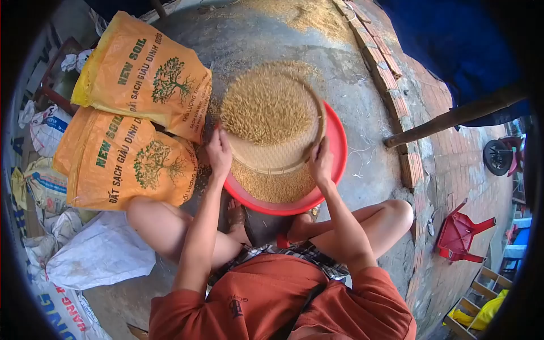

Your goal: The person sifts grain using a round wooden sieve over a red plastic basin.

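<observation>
A round woven tray (286, 152) is held between my two hands, its near edge over a red basin (338, 136). My left hand (218, 150) grips the tray's left rim. On the right rim, my right hand (321, 161) is closed with the thumb on top. Grain (263, 110) lies blurred across the tray's far and left part, some of it seemingly in the air. More grain (275, 186) shows in the basin below the tray's near edge.
Two orange sacks (144, 73) (124, 161) stand at the left, by white bags (102, 252). Spilled grain (317, 17) lies on the floor ahead. A brick edge (382, 73), a wooden pole (453, 118) and an overturned red stool (458, 233) are at the right.
</observation>
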A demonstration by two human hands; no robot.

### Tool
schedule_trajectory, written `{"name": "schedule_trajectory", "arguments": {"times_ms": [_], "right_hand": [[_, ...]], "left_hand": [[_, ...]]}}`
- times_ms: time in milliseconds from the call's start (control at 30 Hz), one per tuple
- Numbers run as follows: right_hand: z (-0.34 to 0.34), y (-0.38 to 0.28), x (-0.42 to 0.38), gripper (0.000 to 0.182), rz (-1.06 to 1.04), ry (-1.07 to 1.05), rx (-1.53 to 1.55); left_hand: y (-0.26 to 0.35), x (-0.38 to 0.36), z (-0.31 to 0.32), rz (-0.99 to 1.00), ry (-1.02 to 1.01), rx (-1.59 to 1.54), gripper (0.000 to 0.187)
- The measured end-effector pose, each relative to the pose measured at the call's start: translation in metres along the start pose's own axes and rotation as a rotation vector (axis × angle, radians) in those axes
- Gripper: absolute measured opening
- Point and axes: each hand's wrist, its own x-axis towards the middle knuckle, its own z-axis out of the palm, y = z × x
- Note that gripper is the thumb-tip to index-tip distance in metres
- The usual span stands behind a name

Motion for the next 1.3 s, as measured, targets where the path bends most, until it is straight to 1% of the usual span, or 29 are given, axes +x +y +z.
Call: {"name": "schedule_trajectory", "arguments": {"times_ms": [33,67,100,167,200,267,300,367,400,467,500,567,600,633,700,733,767,800,867,967,1000,1033,1067,1100,1133,1167,1233,1267,1300], "right_hand": [[0.006,0.013,-0.004,0.030,0.004,-0.047,-0.101],[0.011,0.024,-0.008,0.026,0.008,-0.095,-0.202],[0.017,0.036,-0.005,0.026,-0.012,-0.083,-0.200],[0.020,0.050,-0.019,0.018,0.055,-0.155,-0.286],[0.018,0.046,-0.022,0.018,0.060,-0.158,-0.287],[0.013,0.039,-0.016,0.024,0.023,-0.184,-0.293],[0.007,0.026,-0.013,0.024,0.023,-0.177,-0.294],[-0.007,-0.011,-0.007,0.023,-0.064,-0.068,-0.162],[-0.011,-0.023,-0.004,0.023,-0.067,-0.059,-0.162],[-0.015,-0.039,-0.001,0.022,-0.159,0.106,0.015],[-0.012,-0.033,0.002,0.022,-0.159,0.102,0.016],[-0.001,-0.015,0.003,0.022,-0.237,0.095,-0.050],[0.002,-0.014,0.001,0.019,-0.024,-0.039,-0.029],[0.007,-0.003,-0.004,0.019,-0.023,-0.048,-0.029],[0.019,0.027,-0.014,0.015,-0.008,-0.115,-0.227],[0.021,0.032,-0.019,0.016,0.025,-0.149,-0.263],[0.021,0.038,-0.021,0.016,0.028,-0.152,-0.264],[0.020,0.038,-0.021,0.016,0.020,-0.177,-0.294],[0.017,0.038,-0.017,0.017,0.011,-0.198,-0.324],[-0.003,-0.004,-0.008,0.018,0.011,-0.190,-0.249],[-0.009,-0.020,-0.005,0.018,-0.022,-0.135,-0.132],[-0.013,-0.031,-0.001,0.019,-0.057,-0.080,-0.015],[-0.014,-0.036,0.002,0.019,-0.060,-0.073,-0.013],[-0.014,-0.040,0.004,0.020,-0.104,-0.014,-0.022],[-0.014,-0.042,0.003,0.021,-0.146,0.040,-0.032],[-0.010,-0.034,0.000,0.021,-0.143,0.033,-0.033],[0.009,0.002,-0.001,0.022,-0.109,-0.069,-0.075],[0.017,0.022,-0.008,0.022,-0.047,-0.158,-0.220],[0.019,0.033,-0.015,0.022,-0.048,-0.166,-0.222]], "left_hand": [[-0.016,-0.006,0.008,-0.099,-0.058,0.065,0.025],[-0.068,-0.012,0.027,0.071,-0.067,0.183,0.023],[-0.081,-0.016,0.036,0.079,-0.058,0.248,0.024],[-0.090,-0.024,0.034,0.010,-0.129,0.317,0.024],[-0.087,-0.027,0.030,0.006,-0.134,0.319,0.024],[-0.081,-0.021,0.026,0.020,-0.102,0.301,0.024],[-0.061,-0.019,0.019,0.026,-0.103,0.297,0.024],[-0.005,-0.012,-0.001,0.028,0.012,0.058,0.023],[0.003,-0.005,-0.005,0.037,0.013,0.054,0.023],[0.010,0.004,-0.012,0.247,0.158,-0.065,0.023],[0.011,0.005,-0.013,0.244,0.160,-0.063,0.023],[0.012,0.003,-0.013,0.172,0.068,-0.014,0.022],[0.000,0.000,-0.004,0.132,0.045,-0.047,0.023],[-0.019,-0.005,0.005,0.058,0.013,0.080,0.023],[-0.072,-0.017,0.022,0.051,-0.074,0.259,0.024],[-0.081,-0.020,0.022,0.046,-0.075,0.261,0.024],[-0.089,-0.022,0.024,0.012,-0.134,0.282,0.026],[-0.083,-0.022,0.022,-0.018,-0.192,0.301,0.027],[-0.070,-0.018,0.017,-0.020,-0.168,0.286,0.028],[-0.018,-0.008,-0.003,-0.011,-0.117,0.219,0.028],[0.008,-0.006,-0.014,0.002,-0.059,0.096,0.027],[0.022,-0.003,-0.018,0.016,-0.001,-0.028,0.026],[0.023,0.002,-0.017,0.024,0.000,-0.030,0.026],[0.021,0.005,-0.017,0.109,0.048,-0.030,0.025],[0.018,0.007,-0.017,0.189,0.097,-0.029,0.024],[0.007,0.005,-0.013,0.182,0.097,-0.026,0.024],[-0.033,0.000,0.009,0.134,0.029,0.036,0.024],[-0.054,-0.009,0.014,0.064,-0.067,0.232,0.024],[-0.075,-0.017,0.021,0.056,-0.065,0.233,0.024]]}}
